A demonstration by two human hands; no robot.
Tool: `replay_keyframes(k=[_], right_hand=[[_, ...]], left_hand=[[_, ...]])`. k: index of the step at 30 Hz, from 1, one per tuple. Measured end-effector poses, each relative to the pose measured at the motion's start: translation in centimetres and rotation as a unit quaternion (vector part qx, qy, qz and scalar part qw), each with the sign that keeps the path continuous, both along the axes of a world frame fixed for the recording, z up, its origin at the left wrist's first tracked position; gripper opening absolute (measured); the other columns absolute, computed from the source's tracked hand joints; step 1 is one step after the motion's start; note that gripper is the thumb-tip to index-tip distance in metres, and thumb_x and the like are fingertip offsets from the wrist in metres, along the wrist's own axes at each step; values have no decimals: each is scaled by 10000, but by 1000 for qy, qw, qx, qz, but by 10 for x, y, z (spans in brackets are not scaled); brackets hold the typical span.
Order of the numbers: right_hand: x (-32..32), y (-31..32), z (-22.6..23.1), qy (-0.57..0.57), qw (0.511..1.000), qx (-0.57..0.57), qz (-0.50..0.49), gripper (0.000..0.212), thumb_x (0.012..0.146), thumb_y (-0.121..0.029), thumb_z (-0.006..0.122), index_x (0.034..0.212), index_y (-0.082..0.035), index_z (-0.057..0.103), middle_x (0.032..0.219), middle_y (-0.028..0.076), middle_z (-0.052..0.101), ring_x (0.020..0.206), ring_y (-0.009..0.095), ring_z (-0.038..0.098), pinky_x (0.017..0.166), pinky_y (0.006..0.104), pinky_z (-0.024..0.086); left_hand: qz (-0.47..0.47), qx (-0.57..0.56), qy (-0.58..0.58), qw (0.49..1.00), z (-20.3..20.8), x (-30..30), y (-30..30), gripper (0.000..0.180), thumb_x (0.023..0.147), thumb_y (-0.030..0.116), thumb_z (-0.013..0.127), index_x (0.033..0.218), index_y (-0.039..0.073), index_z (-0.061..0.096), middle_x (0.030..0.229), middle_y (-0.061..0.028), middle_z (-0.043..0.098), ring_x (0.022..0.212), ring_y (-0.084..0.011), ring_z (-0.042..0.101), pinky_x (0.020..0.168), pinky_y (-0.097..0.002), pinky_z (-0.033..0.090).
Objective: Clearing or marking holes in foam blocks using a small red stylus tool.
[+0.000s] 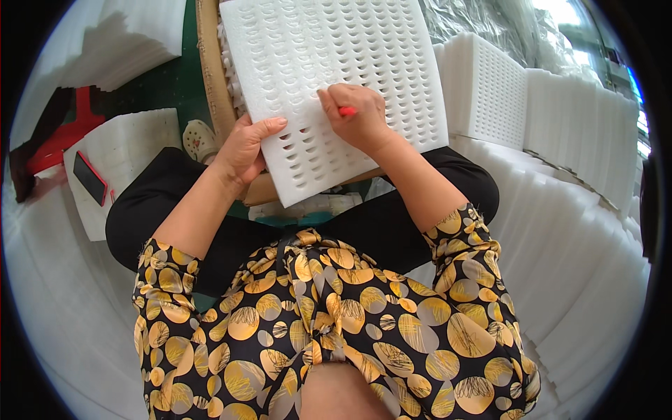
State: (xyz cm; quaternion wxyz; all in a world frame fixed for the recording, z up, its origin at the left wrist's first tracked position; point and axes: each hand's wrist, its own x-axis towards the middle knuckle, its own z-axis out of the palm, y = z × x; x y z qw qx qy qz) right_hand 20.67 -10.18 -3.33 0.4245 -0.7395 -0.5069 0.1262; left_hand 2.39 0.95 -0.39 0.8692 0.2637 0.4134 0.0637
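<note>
A white foam sheet [392, 77] with rows of half-moon cut-outs slants across the top of a cardboard box in front of me. My left hand [246, 148] grips its lower left edge, thumb on the top face and the other fingers hidden underneath. Over the middle of the sheet, my right hand [357, 119] is closed in a fist around a red-ended tool [347, 111]. Only the red end shows; the rest of the tool is hidden by the fist. Some slots near my left thumb look dark, while others farther up still appear filled with white foam.
The cardboard box [208, 52] holds white foam scraps along its left side. Stacks of foam sheets [560, 119] rise on the right. At left, a black phone with a red case [90, 178] lies on a foam block [136, 136]. A pale clog [199, 140] is beside the box.
</note>
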Motion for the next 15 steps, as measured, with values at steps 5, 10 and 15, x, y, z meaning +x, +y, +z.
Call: replay_keyframes(k=[5,10,15], right_hand=[[-3,6,10,298,952,62,-42,322,920,-126,515,602,-85,479,533,-20,445,474,108,352,462,232,355],[-11,7,10,133,989,59,-6,334,927,-144,504,599,-88,475,536,-25,446,476,101,349,469,229,349],[-16,12,5,-128,990,17,56,337,926,-147,501,597,-79,477,538,-21,458,478,103,357,469,235,350]], left_hand=[[11,-14,-1,1000,-1,1,3,375,840,37,587,1198,-39,501,1046,-185,635,892,-254,645,814,-344,521],[6,-35,2,999,1,3,-4,349,875,93,563,1195,-38,518,1052,-176,641,901,-239,646,830,-343,506],[-5,-24,11,1000,-7,3,-3,347,908,158,540,1199,-30,529,1076,-167,642,926,-225,641,852,-343,485]])
